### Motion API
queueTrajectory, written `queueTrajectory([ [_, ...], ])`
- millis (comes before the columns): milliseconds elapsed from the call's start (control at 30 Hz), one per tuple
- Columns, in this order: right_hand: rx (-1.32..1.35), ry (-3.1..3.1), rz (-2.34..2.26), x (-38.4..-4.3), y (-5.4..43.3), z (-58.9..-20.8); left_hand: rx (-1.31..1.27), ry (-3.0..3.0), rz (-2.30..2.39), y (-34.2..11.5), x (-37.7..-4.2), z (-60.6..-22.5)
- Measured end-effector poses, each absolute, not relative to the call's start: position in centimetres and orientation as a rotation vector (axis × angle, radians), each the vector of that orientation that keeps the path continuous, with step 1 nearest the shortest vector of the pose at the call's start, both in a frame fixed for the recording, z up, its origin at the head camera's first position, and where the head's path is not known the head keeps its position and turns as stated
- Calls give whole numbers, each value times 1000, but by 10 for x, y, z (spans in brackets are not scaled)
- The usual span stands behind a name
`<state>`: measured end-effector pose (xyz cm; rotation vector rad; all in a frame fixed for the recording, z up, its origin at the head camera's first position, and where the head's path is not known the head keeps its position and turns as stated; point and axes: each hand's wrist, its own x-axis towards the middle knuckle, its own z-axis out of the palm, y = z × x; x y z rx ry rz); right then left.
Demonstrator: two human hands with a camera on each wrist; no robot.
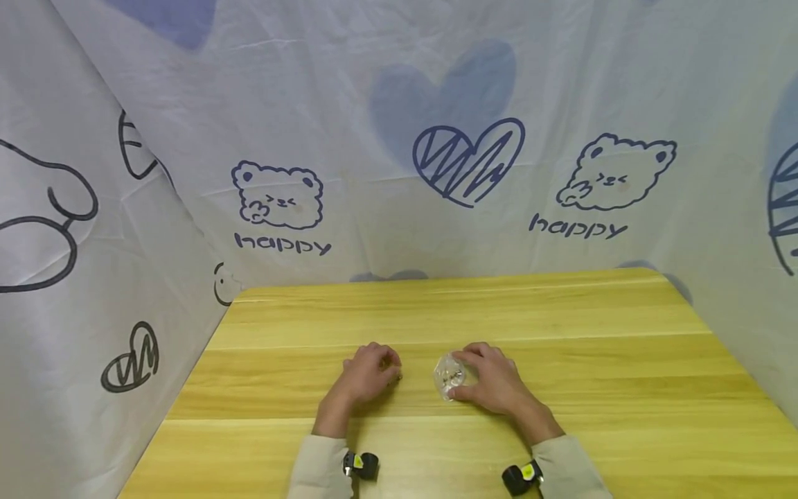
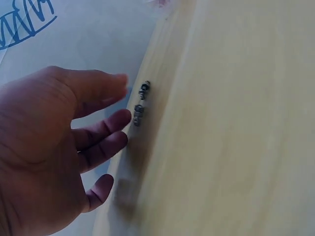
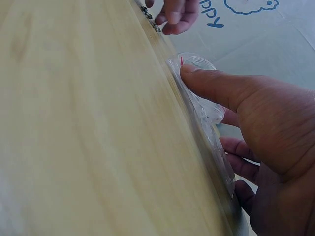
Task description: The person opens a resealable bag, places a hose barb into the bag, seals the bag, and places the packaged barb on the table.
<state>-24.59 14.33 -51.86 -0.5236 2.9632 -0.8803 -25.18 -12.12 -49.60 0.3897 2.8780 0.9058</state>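
Note:
My right hand (image 1: pixel 492 380) holds a small clear plastic zip bag (image 1: pixel 441 378) at its right edge, thumb on the near side and fingers on the far side. Several small dark metal pieces show through the bag in the head view. The right wrist view has the thumb pressing on the bag (image 3: pixel 210 105) near a red line. To the left, my left hand (image 1: pixel 366 374) hovers low with bent fingers. Its thumb and fingertips are spread apart right beside several small metal pieces, which look like screws or nuts (image 2: pixel 138 114), lying on the table.
The wood-grain table (image 1: pixel 530 312) spreads under both hands. Behind it and at the sides hangs a pale cloth (image 1: pixel 368 208) printed with hearts and bears. Each wrist carries a small black camera, the left one (image 1: pixel 368 466) and the right one (image 1: pixel 516 479).

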Motion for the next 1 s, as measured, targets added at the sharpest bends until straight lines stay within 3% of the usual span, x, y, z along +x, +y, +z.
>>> queueTrajectory([
  [1000,-526,2963,-878,-246,143,-518,351,2931,771,-120,-251,-502],
])
